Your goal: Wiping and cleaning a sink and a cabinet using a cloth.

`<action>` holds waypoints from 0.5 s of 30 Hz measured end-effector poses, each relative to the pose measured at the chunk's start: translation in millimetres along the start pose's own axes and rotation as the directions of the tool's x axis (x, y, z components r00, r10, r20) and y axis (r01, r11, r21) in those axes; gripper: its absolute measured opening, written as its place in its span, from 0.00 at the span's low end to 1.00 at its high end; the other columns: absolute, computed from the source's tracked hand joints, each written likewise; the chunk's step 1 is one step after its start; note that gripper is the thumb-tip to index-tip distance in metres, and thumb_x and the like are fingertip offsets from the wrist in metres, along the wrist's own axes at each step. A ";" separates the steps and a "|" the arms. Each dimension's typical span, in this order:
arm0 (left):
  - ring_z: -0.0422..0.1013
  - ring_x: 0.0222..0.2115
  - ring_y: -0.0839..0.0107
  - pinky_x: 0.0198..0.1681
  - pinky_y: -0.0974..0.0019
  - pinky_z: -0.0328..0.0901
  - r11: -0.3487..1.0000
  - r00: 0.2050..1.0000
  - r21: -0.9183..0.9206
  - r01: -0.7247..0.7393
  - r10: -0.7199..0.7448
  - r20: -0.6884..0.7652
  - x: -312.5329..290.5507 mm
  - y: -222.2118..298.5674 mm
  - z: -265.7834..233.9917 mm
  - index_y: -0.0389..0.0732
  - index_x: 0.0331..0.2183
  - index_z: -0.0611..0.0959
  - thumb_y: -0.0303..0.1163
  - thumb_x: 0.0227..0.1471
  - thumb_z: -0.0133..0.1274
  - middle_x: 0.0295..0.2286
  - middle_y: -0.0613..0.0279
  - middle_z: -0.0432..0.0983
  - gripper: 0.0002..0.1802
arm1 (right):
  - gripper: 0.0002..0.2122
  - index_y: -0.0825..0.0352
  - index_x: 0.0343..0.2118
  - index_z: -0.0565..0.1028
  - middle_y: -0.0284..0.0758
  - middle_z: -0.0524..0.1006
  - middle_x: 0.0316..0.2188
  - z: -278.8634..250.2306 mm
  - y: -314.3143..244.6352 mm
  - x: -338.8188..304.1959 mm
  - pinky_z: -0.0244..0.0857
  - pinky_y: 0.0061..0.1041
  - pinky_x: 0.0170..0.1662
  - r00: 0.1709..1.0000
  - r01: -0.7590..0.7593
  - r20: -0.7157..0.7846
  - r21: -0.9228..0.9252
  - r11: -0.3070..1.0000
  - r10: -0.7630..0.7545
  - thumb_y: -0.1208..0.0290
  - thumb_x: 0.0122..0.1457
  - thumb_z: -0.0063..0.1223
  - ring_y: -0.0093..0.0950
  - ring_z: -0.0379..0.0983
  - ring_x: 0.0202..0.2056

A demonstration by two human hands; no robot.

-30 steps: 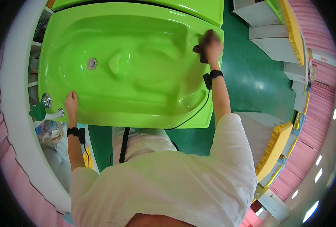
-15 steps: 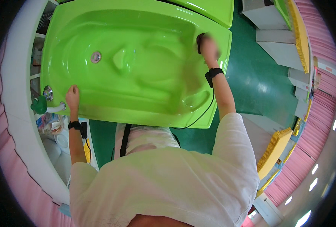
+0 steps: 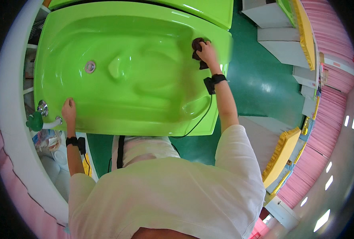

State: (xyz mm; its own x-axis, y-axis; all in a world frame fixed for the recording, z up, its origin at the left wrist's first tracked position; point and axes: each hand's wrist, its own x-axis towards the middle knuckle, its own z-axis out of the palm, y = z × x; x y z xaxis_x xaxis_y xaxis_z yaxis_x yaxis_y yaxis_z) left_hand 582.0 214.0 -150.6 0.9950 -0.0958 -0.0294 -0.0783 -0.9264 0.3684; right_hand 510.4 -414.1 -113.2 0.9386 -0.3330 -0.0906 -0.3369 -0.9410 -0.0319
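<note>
A bright green tub (image 3: 125, 71) fills the upper left of the view, with a round metal drain (image 3: 90, 66) in its floor. My right hand (image 3: 207, 51) presses a dark cloth (image 3: 197, 47) against the tub's inner wall near the right rim. My left hand (image 3: 68, 110) rests flat on the tub's near left rim, holding nothing, close to the metal tap fittings (image 3: 43, 108). Both wrists carry black bands, and a thin black cable hangs from the right one across the tub's edge.
A green floor (image 3: 260, 83) lies to the right of the tub. White cabinets (image 3: 280, 36) and yellow-edged pieces (image 3: 282, 153) stand further right, before a pink wall. A white curved wall (image 3: 9, 131) and a green-tipped hose (image 3: 35, 122) sit at the left.
My right hand has slid the dark cloth a little along the tub's right rim. The view has shifted slightly. My left hand stays on the near rim.
</note>
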 end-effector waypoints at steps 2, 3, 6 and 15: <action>0.69 0.25 0.56 0.27 0.60 0.63 0.997 0.997 0.064 -0.052 0.049 0.054 5.3 3.1 3.2 0.40 0.29 0.77 0.33 0.47 0.45 0.24 0.53 0.73 0.09 | 0.18 0.59 0.38 0.71 0.40 0.69 0.35 -14.3 23.0 -6.6 0.64 0.36 0.40 0.996 0.085 0.000 0.006 0.996 -0.085 0.65 0.39 0.54 0.40 0.66 0.38; 0.69 0.25 0.56 0.27 0.60 0.63 0.997 0.997 0.062 -0.051 0.048 0.053 6.1 2.3 4.8 0.40 0.29 0.77 0.33 0.47 0.45 0.24 0.53 0.73 0.09 | 0.19 0.58 0.38 0.71 0.39 0.69 0.36 -20.7 33.8 -11.3 0.64 0.35 0.41 0.983 0.183 0.012 0.028 0.983 -0.183 0.66 0.38 0.54 0.39 0.66 0.39; 0.69 0.26 0.55 0.28 0.59 0.63 0.980 0.984 0.157 -0.126 0.104 0.143 -0.3 7.3 12.4 0.39 0.30 0.76 0.32 0.47 0.45 0.26 0.51 0.73 0.09 | 0.20 0.58 0.40 0.69 0.39 0.67 0.37 -22.8 50.5 -19.0 0.63 0.36 0.39 0.960 -0.010 -0.278 0.063 0.998 0.028 0.70 0.39 0.54 0.40 0.65 0.39; 0.66 0.40 0.56 0.44 0.59 0.61 0.838 0.694 -0.345 -0.423 0.544 0.472 -65.3 203.7 82.3 0.38 0.42 0.70 0.33 0.48 0.44 0.40 0.50 0.69 0.18 | 0.20 0.55 0.42 0.67 0.40 0.65 0.38 5.1 104.6 43.1 0.64 0.39 0.35 0.843 -0.304 -0.497 -0.128 0.944 0.204 0.67 0.43 0.53 0.42 0.63 0.38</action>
State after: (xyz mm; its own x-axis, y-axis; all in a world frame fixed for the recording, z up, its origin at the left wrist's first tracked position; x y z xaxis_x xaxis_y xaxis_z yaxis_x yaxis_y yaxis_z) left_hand 496.0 1.6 -150.2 0.6179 -0.7425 -0.2585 -0.4645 -0.6101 0.6419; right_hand 515.3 -526.5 -125.6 0.7597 -0.5031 0.4120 -0.5940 -0.7948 0.1246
